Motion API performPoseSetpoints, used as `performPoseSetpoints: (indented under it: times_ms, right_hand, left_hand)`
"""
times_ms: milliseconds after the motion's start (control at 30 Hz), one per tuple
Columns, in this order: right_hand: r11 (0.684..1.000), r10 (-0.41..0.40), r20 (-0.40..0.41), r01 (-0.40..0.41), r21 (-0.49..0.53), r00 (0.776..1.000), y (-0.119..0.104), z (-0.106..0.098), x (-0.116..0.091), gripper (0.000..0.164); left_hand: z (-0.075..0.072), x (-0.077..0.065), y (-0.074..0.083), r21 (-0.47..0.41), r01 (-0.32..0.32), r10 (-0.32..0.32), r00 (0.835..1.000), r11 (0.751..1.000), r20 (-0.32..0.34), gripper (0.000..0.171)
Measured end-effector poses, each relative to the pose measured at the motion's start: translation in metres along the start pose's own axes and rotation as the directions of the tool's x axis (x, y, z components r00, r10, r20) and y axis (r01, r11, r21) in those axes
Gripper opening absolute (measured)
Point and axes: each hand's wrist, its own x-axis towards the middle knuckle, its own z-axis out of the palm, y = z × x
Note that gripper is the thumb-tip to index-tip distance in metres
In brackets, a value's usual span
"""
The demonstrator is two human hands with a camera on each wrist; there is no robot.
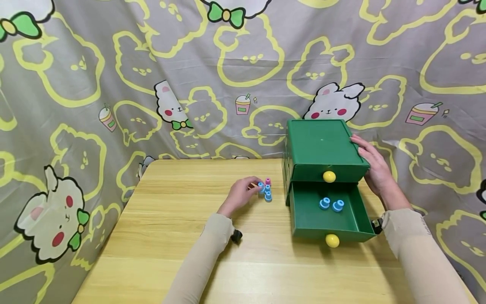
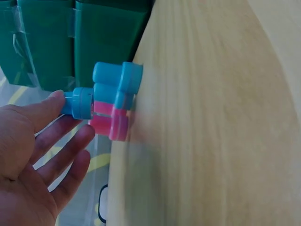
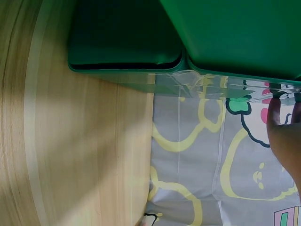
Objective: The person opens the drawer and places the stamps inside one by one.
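Observation:
My left hand [image 1: 241, 195] pinches a small blue stepped plastic piece [image 2: 81, 103] between thumb and index finger, lifted above the table. Right beside it, in the left wrist view, two more blue pieces [image 2: 129, 77] and pink pieces [image 2: 117, 126] stand close together. On the right is a green two-drawer cabinet [image 1: 320, 141] with its lower drawer [image 1: 322, 221] pulled out. Two blue pieces [image 1: 338, 205] stand inside that drawer. My right hand [image 1: 377, 169] rests against the cabinet's right side, fingers at the top edge.
Yellow round knobs [image 1: 332, 241] stick out from the drawer fronts. The upper drawer [image 1: 309, 173] is closed. A patterned cloth [image 1: 243, 55] hangs behind the wooden table [image 1: 171, 202]. Clear tape [image 3: 193, 82] runs along the cabinet's side.

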Motion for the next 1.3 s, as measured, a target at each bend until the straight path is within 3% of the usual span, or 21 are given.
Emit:
performPoseSetpoints:
  times_ms: [533,867,1133,1300]
  right_hand:
    - [1.000,0.011,-0.001,-0.011,-0.011,1.000,0.000,0.000,0.000,0.049]
    - [1.000,0.003,-0.002,-0.003,-0.004,1.000,0.000,0.000,0.000,0.048]
    - [1.000,0.004,-0.007,-0.004,0.003,1.000,0.000,0.000,0.000,0.048]
    - [1.000,0.004,-0.010,-0.003,0.003,1.000,0.000,0.000,0.000,0.048]
  left_hand:
    - [-0.007,-0.002,0.014,-0.120,-0.048,0.040,0.997,0.992,-0.069,0.024]
    - [-0.011,-0.004,0.028,-0.096,-0.112,0.103,0.990,0.989,-0.094,0.026]
    - [-0.013,-0.008,0.045,-0.151,-0.170,0.159,0.984,0.974,-0.083,0.026]
    - [-0.014,-0.010,0.060,-0.104,-0.208,0.200,0.976,0.973,-0.087,0.028]
